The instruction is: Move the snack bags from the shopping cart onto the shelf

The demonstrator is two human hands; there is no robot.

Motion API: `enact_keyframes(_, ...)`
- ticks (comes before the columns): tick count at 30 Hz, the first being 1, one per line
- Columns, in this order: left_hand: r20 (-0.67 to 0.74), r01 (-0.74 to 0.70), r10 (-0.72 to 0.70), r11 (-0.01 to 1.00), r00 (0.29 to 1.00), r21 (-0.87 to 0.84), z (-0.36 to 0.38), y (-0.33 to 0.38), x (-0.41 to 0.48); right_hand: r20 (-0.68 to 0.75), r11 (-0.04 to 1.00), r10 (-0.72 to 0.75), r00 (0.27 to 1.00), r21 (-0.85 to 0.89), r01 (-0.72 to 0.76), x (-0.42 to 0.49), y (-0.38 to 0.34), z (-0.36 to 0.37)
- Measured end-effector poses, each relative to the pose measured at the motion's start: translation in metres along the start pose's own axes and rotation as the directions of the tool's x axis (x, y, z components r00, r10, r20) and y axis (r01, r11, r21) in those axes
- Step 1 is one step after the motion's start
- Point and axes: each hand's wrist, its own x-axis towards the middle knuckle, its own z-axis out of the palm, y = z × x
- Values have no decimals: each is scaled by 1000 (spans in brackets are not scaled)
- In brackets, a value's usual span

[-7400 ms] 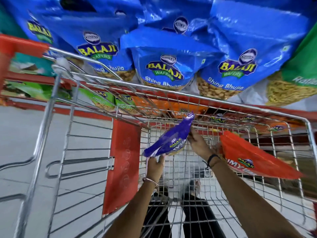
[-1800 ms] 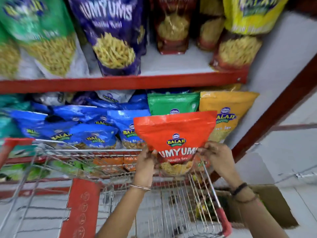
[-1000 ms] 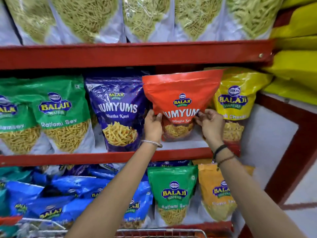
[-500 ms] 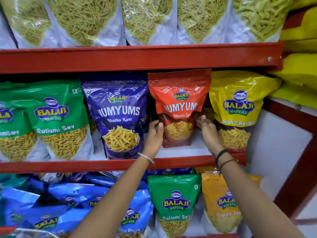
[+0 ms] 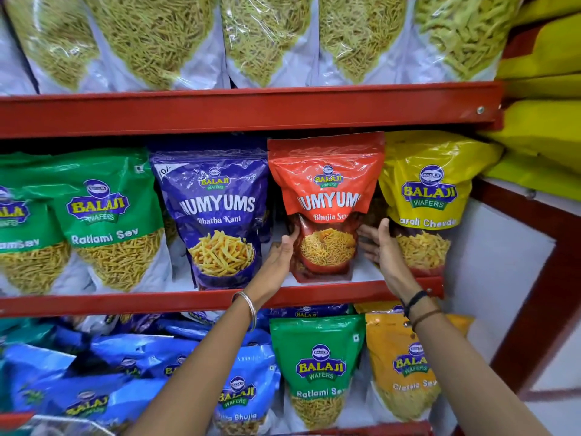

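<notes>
An orange-red Numyums snack bag (image 5: 327, 184) stands upright on the middle red shelf (image 5: 188, 298), between a purple Numyums bag (image 5: 217, 209) and a yellow Balaji bag (image 5: 430, 190). My left hand (image 5: 279, 256) presses against its lower left side. On the lower right side my right hand (image 5: 382, 250) has its thumb and fingers on the bag. The bag is held between both hands. Only a corner of the shopping cart (image 5: 19, 420) shows at the bottom left.
The red shelf above (image 5: 239, 111) hangs just over the bag's top and carries clear sev bags. Green Ratlami Sev bags (image 5: 100, 215) fill the left of the middle shelf. Below lie blue bags (image 5: 125, 372), a green one (image 5: 317, 366) and an orange one (image 5: 405, 366). A white side panel (image 5: 496, 278) closes the right end.
The orange-red bag went from held in front of the shelf to standing on it between the purple and yellow bags. Both hands slid down to its lower sides.
</notes>
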Motion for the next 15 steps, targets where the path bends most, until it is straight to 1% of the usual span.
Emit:
enact_keyframes(4, 8, 12, -12, 1000, 1000, 14, -1, 6, -14, 1, 1000, -4, 1000, -25, 4, -8, 4, -8)
enact_keyframes(7, 7, 17, -17, 1000, 1000, 8, -2, 11, -21, -5, 1000, 3, 1000, -4, -3, -13, 3, -10)
enact_keyframes(10, 4, -24, 24, 1000, 1000, -20, -1, 10, -24, 21, 1000, 20, 1000, 11, -20, -18, 6, -10)
enact_keyframes(12, -33, -65, 64, 998, 997, -9, 0, 11, -32, 45, 999, 29, 999, 30, -30, -24, 1, -10)
enact_keyframes(13, -75, -87, 88, 996, 993, 8, 1, 15, -39, 52, 999, 30, 998, 20, -31, -31, -2, -9)
enact_keyframes(15, -176, -159, 158, 987, 972, 9, -2, 28, -47, 49, 999, -20, 999, -24, 21, -56, 10, -12)
